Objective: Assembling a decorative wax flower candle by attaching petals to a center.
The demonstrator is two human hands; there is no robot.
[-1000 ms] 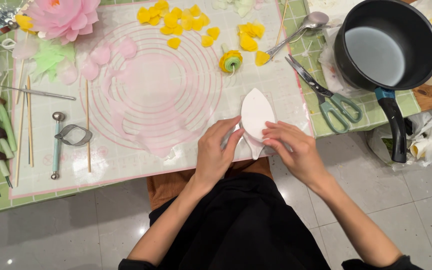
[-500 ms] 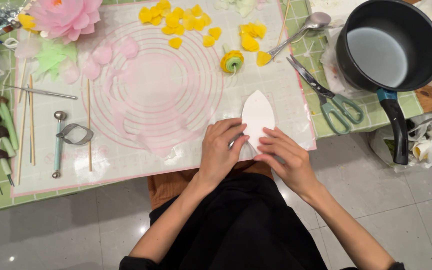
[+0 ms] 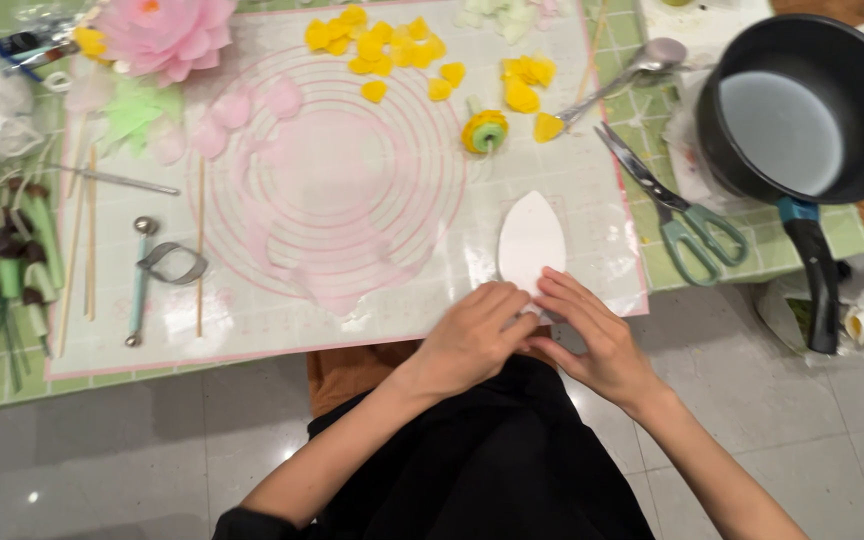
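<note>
Head view: lower centre of the frame, the left hand [image 3: 472, 335] and right hand [image 3: 597, 335] both pinch the base of one white petal shape [image 3: 531, 240] lying on the mat [image 3: 352, 300]. One pair of scissors [image 3: 677, 210] and one black pot [image 3: 802, 105] are at upper right.

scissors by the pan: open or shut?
Shut. The green-handled scissors lie flat on the tiled tabletop with both blades together in one line, the two handle loops side by side, next to the black saucepan.

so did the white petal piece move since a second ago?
No. The white petal piece keeps its spot beside the scissors; both hands hold its base.
</note>
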